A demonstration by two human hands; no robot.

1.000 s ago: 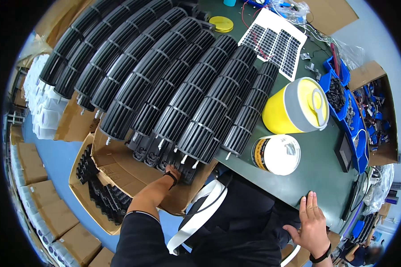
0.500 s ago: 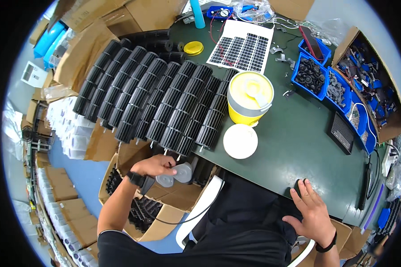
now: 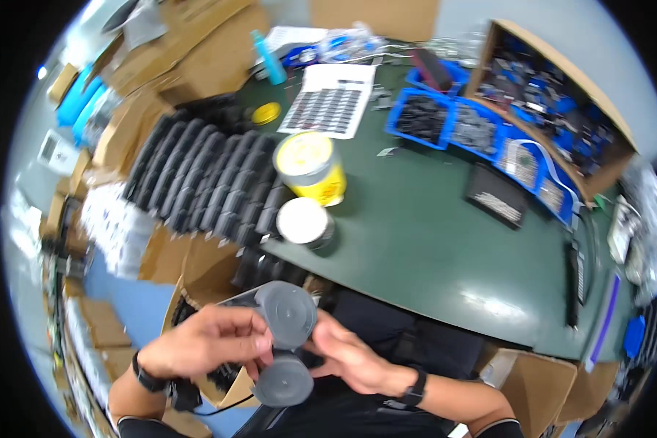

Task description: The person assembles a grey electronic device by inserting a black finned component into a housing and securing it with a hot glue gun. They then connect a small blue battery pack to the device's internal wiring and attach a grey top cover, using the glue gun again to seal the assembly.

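Note:
In front of my body I hold a dark grey plastic part with two round, disc-like lobes [image 3: 287, 315], one above the other. My left hand [image 3: 210, 340] is closed on its left side, thumb and fingers by the middle between the lobes. From the right, my right hand [image 3: 352, 358] grips the same part, with some fingertips hidden behind it. Beyond my hands a row of black ribbed fan rollers [image 3: 204, 171] lies at the table's left edge. To their right stand a yellow tub with a grey rim [image 3: 321, 186] and a white-topped round jar [image 3: 304, 222].
The green table [image 3: 401, 252] carries blue bins [image 3: 419, 119] of small parts at the far right, a black tray [image 3: 498, 196] and a printed sheet [image 3: 327, 102]. A carton of blue and grey parts [image 3: 555, 109] stands behind. Open cardboard boxes [image 3: 529, 383] are below.
My left hand has brought the grey part up from beside the table edge to in front of me. My right hand has left the tabletop and joined it. The view has shifted right.

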